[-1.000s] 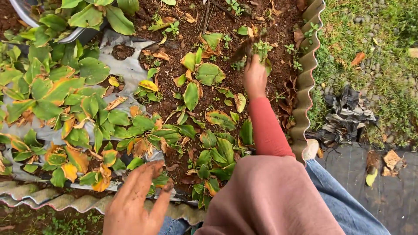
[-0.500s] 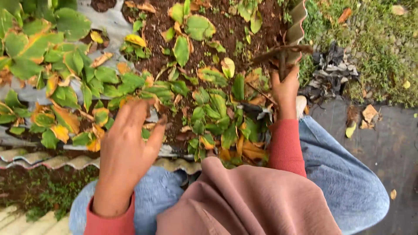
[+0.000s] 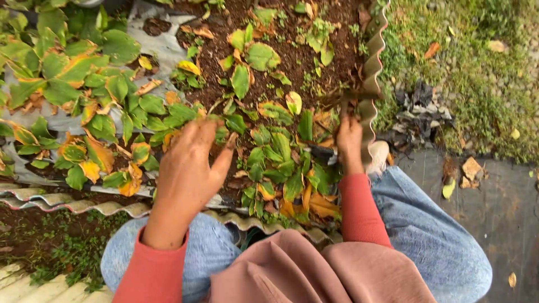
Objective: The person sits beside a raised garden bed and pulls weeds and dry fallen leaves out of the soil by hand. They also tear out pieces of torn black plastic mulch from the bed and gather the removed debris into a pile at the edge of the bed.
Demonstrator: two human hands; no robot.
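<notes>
You've got a wavy corrugated edging [image 3: 371,84] running down the side of the bed, and another strip of it [image 3: 67,205] along the near edge. Past it there's a patch of grass [image 3: 477,67] with a few fallen brown leaves on it, then a crumpled dark scrap of plastic [image 3: 421,115] right beside the edging. Closer to you sits a dark paved slab [image 3: 505,213] with dry leaf bits scattered about. Grey sheeting [image 3: 151,47] peeks out from under the greenery up top.
</notes>
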